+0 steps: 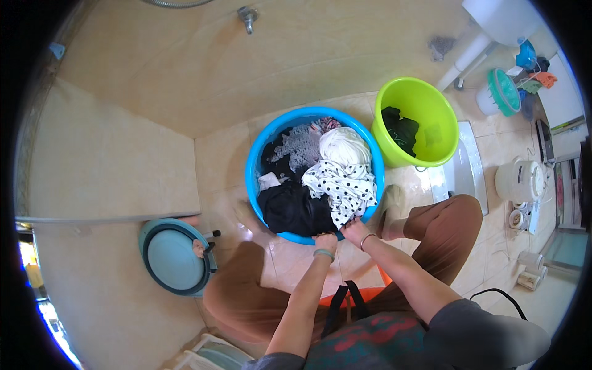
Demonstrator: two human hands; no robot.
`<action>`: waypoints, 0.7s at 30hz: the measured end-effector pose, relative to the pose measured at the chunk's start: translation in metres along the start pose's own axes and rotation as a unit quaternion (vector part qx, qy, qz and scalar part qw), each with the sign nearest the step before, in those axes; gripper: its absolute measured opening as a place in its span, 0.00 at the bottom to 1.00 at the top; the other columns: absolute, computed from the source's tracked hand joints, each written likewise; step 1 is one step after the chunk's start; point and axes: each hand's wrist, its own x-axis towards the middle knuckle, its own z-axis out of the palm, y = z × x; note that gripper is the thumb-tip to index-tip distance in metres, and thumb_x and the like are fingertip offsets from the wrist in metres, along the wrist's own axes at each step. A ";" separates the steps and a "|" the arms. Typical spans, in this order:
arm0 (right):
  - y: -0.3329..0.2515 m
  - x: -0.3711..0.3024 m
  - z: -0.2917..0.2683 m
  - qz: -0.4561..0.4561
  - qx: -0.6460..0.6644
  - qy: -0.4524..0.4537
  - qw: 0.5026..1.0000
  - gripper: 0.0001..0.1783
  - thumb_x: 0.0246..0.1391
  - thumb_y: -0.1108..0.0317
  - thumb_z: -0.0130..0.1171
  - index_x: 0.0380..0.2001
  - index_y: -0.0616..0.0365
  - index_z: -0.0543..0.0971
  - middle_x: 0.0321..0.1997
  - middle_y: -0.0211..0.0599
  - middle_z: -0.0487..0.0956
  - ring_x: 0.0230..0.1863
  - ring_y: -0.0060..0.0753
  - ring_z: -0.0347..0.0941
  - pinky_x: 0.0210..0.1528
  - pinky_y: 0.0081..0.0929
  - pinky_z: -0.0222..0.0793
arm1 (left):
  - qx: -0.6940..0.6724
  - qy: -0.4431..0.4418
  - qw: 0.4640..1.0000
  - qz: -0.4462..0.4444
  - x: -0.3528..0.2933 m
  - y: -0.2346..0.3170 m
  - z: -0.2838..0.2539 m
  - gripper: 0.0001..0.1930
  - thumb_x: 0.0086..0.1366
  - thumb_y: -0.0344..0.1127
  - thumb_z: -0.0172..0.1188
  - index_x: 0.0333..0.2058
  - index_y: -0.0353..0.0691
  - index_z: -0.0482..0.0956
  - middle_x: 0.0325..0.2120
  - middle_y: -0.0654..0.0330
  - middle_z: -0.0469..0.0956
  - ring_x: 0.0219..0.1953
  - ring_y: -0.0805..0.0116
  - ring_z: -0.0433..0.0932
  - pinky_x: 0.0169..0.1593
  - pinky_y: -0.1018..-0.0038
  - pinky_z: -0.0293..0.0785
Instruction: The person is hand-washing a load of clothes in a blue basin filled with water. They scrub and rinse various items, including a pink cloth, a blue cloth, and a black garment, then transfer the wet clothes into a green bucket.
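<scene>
Blue round plastic basin (pixel 254 161) of laundry | left hand (pixel 325 239) pinches black garment (pixel 295 211) at near rim | right hand (pixel 356 230) closed on white black-dotted cloth (pixel 341 187) just beyond | lift each piece separately, grip near hems.

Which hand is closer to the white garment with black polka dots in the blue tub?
Right. The right hand touches the lower edge of the polka-dot garment at the blue tub's near rim. The left hand sits just left, on the black clothing.

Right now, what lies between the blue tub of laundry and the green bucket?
In the head view, only a narrow strip of wet tiled floor separates the blue tub from the green bucket; nothing stands there.
</scene>
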 end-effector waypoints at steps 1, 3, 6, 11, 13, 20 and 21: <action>0.000 0.001 -0.002 -0.003 -0.006 0.011 1.000 0.09 0.49 0.67 0.51 0.30 0.55 0.79 0.31 0.41 0.81 0.39 0.41 0.77 0.43 0.45 0.68 | -0.032 -0.025 0.999 0.003 0.003 -0.003 -0.004 0.11 0.61 0.33 0.51 0.37 0.41 0.82 0.38 0.52 0.82 0.41 0.53 0.82 0.44 0.45 0.76; 0.000 -0.003 -0.007 -0.011 -0.019 0.022 1.000 0.10 0.49 0.66 0.52 0.32 0.55 0.80 0.32 0.41 0.81 0.40 0.42 0.77 0.43 0.45 0.68 | -0.026 -0.064 0.997 0.018 0.003 -0.002 -0.014 0.12 0.61 0.33 0.51 0.38 0.42 0.82 0.40 0.52 0.82 0.43 0.53 0.81 0.45 0.43 0.75; 0.002 -0.012 -0.010 -0.024 -0.011 -0.064 0.998 0.11 0.49 0.67 0.52 0.34 0.56 0.80 0.34 0.40 0.81 0.40 0.42 0.77 0.44 0.45 0.68 | -0.048 -0.117 0.991 0.051 -0.011 0.008 -0.040 0.12 0.62 0.33 0.51 0.40 0.43 0.83 0.41 0.51 0.82 0.44 0.52 0.81 0.47 0.41 0.74; 0.001 -0.005 -0.030 -0.032 0.025 -0.120 0.992 0.11 0.47 0.67 0.53 0.33 0.55 0.80 0.34 0.40 0.81 0.39 0.38 0.78 0.44 0.40 0.69 | -0.091 -0.125 0.988 0.025 -0.014 0.002 -0.046 0.12 0.62 0.34 0.52 0.39 0.45 0.84 0.42 0.53 0.82 0.46 0.52 0.80 0.50 0.40 0.71; 0.001 -0.013 -0.033 -0.033 0.012 -0.114 0.993 0.11 0.48 0.67 0.52 0.34 0.54 0.80 0.34 0.40 0.81 0.38 0.39 0.78 0.44 0.40 0.69 | -0.103 -0.128 0.986 0.029 -0.019 0.010 -0.051 0.12 0.62 0.34 0.52 0.39 0.45 0.84 0.42 0.54 0.81 0.47 0.53 0.80 0.50 0.40 0.70; -0.008 -0.011 -0.022 0.016 -0.004 -0.084 0.996 0.11 0.51 0.66 0.49 0.34 0.55 0.80 0.34 0.44 0.81 0.39 0.42 0.78 0.44 0.46 0.68 | -0.130 -0.137 0.982 -0.020 -0.023 0.009 -0.053 0.15 0.64 0.34 0.48 0.42 0.42 0.83 0.50 0.50 0.77 0.53 0.48 0.75 0.57 0.45 0.65; -0.008 -0.008 -0.029 0.034 0.018 -0.087 0.995 0.12 0.52 0.66 0.49 0.36 0.56 0.80 0.34 0.45 0.81 0.40 0.45 0.78 0.45 0.45 0.69 | -0.126 -0.133 0.983 -0.017 -0.024 0.010 -0.047 0.14 0.65 0.34 0.48 0.41 0.42 0.83 0.50 0.50 0.78 0.53 0.49 0.75 0.57 0.46 0.65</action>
